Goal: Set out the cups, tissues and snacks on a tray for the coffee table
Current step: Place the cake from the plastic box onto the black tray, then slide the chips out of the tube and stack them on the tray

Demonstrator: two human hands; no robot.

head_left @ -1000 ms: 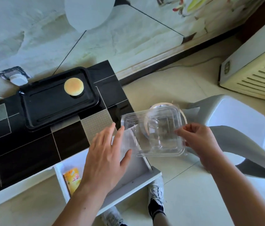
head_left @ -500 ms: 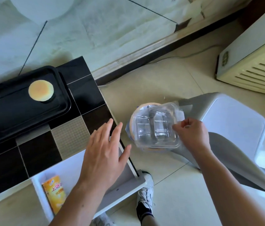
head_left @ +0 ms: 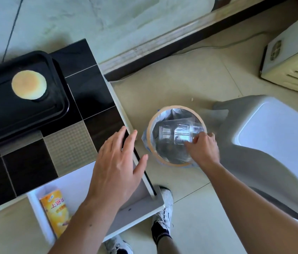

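Note:
A black tray (head_left: 56, 114) lies on the checkered coffee table (head_left: 75, 149) at the left, with one round yellow cake (head_left: 28, 84) on it. My right hand (head_left: 202, 148) reaches into a round bin (head_left: 150, 132) on the floor, fingers on a clear plastic clamshell box (head_left: 177, 133) lying inside the bin. My left hand (head_left: 116, 167) hovers over the table's right corner, fingers spread, holding nothing. An orange snack packet (head_left: 56, 213) lies in the open white drawer (head_left: 135, 217) below the table.
A grey plastic stool (head_left: 272, 136) stands right of the bin. A cream heater unit (head_left: 291, 65) sits at the far right. A dark skirting board (head_left: 162, 50) runs along the wall. My white shoe (head_left: 163, 213) is on the floor beside the drawer.
My right hand has carried the clear box away from the table and down into the bin. The view has shifted right. My left hand has stayed over the table corner.

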